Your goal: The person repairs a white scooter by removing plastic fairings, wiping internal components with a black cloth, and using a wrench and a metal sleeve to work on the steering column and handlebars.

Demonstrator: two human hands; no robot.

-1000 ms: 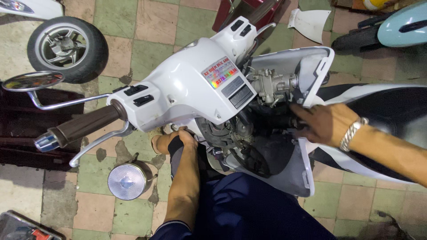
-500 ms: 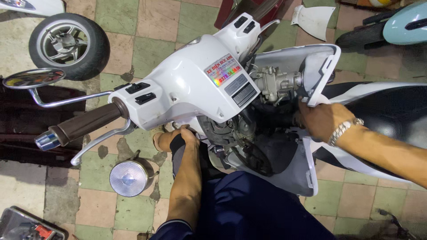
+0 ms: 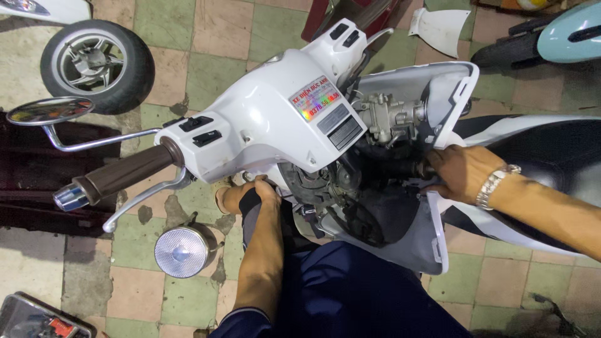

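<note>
Item: white scooter point(image 3: 269, 119), front body opened, both my hands inside.

My left hand point(image 3: 261, 191) reaches under the handlebar cover; its grip is hidden, I cannot tell. My right hand point(image 3: 460, 172) is closed on dark parts beside the exposed metal unit point(image 3: 391, 117). Best practice, I judge: brace left, pull right gently, mind the wiring.

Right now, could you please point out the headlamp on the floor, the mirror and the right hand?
Headlamp point(image 3: 181, 251): head view, on its round lens.
Mirror point(image 3: 49, 110): head view, on its glass.
Right hand point(image 3: 462, 172): head view, on its back.
</note>
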